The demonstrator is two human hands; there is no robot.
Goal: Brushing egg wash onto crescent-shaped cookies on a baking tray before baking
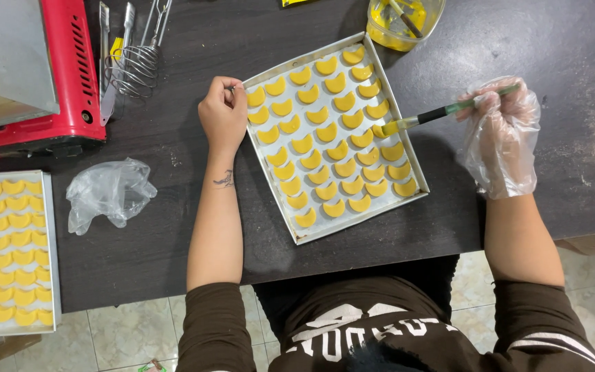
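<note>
Dark brown sleeves with white lettering on the chest sit closest to the lens, and both forearms reach forward over a black table. Out past them lies the baking tray, a pale metal rectangle set at a slant near the table's middle, filled with rows of yellow crescent-shaped cookies. The right hand, inside a loose clear plastic glove, is clenched around the green handle of a pastry brush; the brush's yellowed bristles touch a cookie near the tray's right edge. The left hand, bare, pinches the tray's upper left rim between thumb and fingers.

Beyond the tray's far corner stands a clear bowl of yellow glaze with a utensil resting in it. Left of the left forearm lies a crumpled plastic glove. Farther left, a second tray of the same cookies sits at the table's edge. Behind it are a red appliance, a wire whisk and tongs.
</note>
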